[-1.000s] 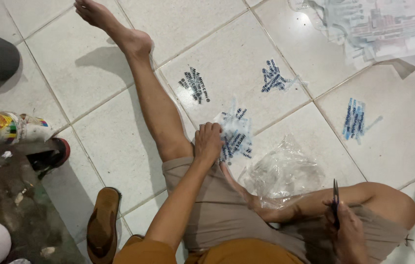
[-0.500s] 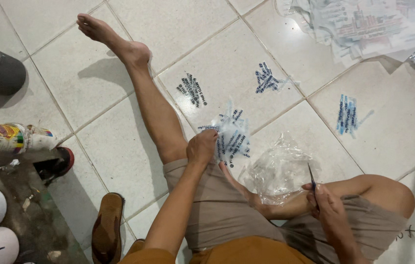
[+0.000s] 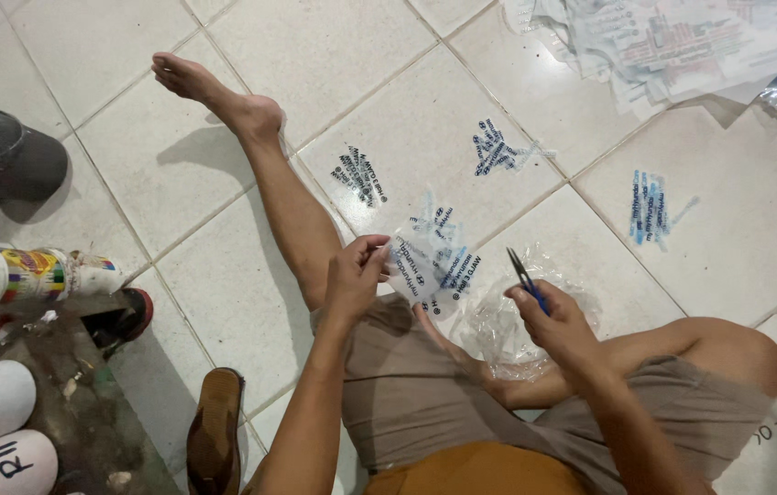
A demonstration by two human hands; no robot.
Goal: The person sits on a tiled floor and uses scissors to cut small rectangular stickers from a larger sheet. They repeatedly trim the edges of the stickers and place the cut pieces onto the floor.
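A person sits on a white tiled floor (image 3: 224,302) with one bare leg stretched toward the far left and the other folded to the right. The left hand (image 3: 355,275) is raised over the lap, its fingers (image 3: 372,246) pinched together on the near left edge of a clear plastic sheet (image 3: 434,257) printed with blue and black marks, which hangs in the air between the two hands. The right hand (image 3: 558,323) is just to the right of the sheet, closed around the blue handle of a small pair of snips (image 3: 524,278); the dark blades point up and away, close to the sheet but not touching it as far as can be seen.

Just below the right hand, a crumpled clear plastic bag (image 3: 508,339) lies on the floor against the folded leg. Farther off, three small bundles of printed strips lie apart on the tiles: one (image 3: 363,174) beside the stretched leg, one (image 3: 497,151) to its right, and a bluer one (image 3: 650,206) farther right. A heap of printed sheets (image 3: 673,41) fills the far right corner. A brown sandal (image 3: 214,440) rests on the near left, beside a glass table (image 3: 68,403) carrying bottles.
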